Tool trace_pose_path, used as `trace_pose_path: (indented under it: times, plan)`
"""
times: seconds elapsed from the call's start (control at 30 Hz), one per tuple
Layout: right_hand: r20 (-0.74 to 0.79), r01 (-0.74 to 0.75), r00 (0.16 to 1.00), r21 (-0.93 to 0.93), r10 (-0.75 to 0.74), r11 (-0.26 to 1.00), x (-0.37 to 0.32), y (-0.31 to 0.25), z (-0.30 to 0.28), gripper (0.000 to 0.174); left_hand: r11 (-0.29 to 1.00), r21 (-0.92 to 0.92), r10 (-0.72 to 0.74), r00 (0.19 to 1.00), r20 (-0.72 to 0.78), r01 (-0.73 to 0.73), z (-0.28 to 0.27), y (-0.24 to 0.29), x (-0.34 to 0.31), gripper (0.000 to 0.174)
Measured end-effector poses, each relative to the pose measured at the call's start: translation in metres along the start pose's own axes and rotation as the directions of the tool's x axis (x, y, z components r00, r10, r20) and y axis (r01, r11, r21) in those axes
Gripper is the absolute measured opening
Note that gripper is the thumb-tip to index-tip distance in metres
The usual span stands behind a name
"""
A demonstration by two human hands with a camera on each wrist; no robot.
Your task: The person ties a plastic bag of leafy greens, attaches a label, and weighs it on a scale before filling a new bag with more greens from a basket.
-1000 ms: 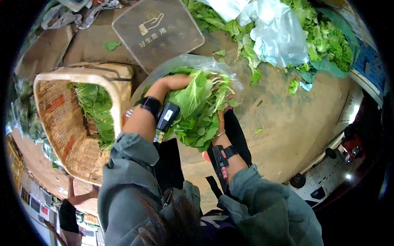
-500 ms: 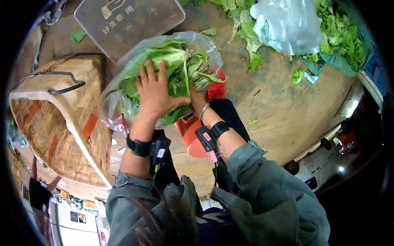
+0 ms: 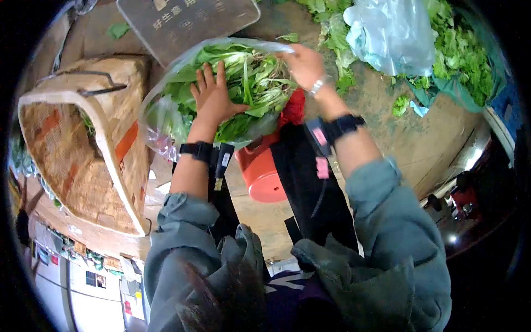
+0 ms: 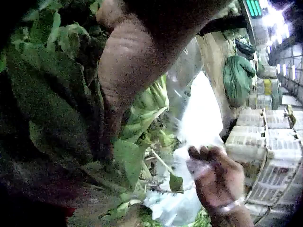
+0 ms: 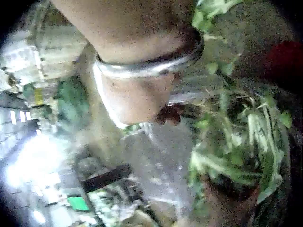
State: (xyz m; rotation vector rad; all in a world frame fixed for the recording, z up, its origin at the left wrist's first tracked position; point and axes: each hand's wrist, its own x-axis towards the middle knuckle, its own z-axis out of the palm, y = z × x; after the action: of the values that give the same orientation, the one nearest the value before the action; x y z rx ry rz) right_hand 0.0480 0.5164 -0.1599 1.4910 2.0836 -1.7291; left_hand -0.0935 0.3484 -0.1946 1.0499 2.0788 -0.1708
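From my remote seat I see the left hand (image 3: 213,100) lying flat on a bunch of leafy greens (image 3: 255,77). Its fingers (image 3: 207,76) are straight and spread apart, pressing on the leaves and curled round nothing. The greens sit inside a clear plastic bag (image 3: 157,119), which rests on top of an orange bucket (image 3: 260,174) just in front of the person's grey sleeves. The right hand (image 3: 303,62) is at the far rim of the bag, beyond the stalks. In the left wrist view I can see its fingers (image 4: 203,158) curled together and pinching the plastic edge. A silver bracelet (image 5: 151,64) circles that wrist, close to the lens in the right wrist view. Left of the bag a woven basket (image 3: 105,138) stands tilted, almost touching the plastic. A grey printed board (image 3: 188,19) lies beyond the bag. Off to the right, well apart, I see a heap of loose greens (image 3: 459,55) with a pale plastic sheet (image 3: 390,33) crumpled over it.
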Motion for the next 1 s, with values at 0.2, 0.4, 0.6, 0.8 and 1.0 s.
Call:
trace_pose_path:
  times: [0.2,0.4,0.6,0.8,1.0]
  plan:
    - [0.740,-0.489,0.662,0.309,0.116,0.816,-0.117,-0.111,-0.040,0.017,0.995,-0.016,-0.091,0.983,0.159,0.095,-0.001,0.014,0.021,0.107]
    - [0.572,-0.304,0.814,0.565,-0.099,0.767,-0.078,-0.126,-0.028,0.022,0.996,-0.091,0.015,0.999,0.042,-0.011,0.017,0.021,-0.016,0.093]
    - [0.341,-0.212,0.931,0.209,0.132,0.955,-0.073,-0.114,-0.038,0.025,0.899,-0.295,0.105,0.816,-0.569,-0.322,-0.005,0.014,-0.069,0.062]
    - [-0.007,0.560,0.736,-0.555,-0.677,0.615,-0.103,-0.142,0.007,0.036,0.937,-0.223,-0.323,0.911,-0.257,0.269,0.046,-0.062,-0.087,0.086]
    - [0.607,0.645,0.760,-0.747,-0.234,0.158,-0.052,-0.060,0.110,0.070,0.884,0.212,-0.416,0.908,-0.055,0.418,0.012,-0.102,-0.144,0.079]
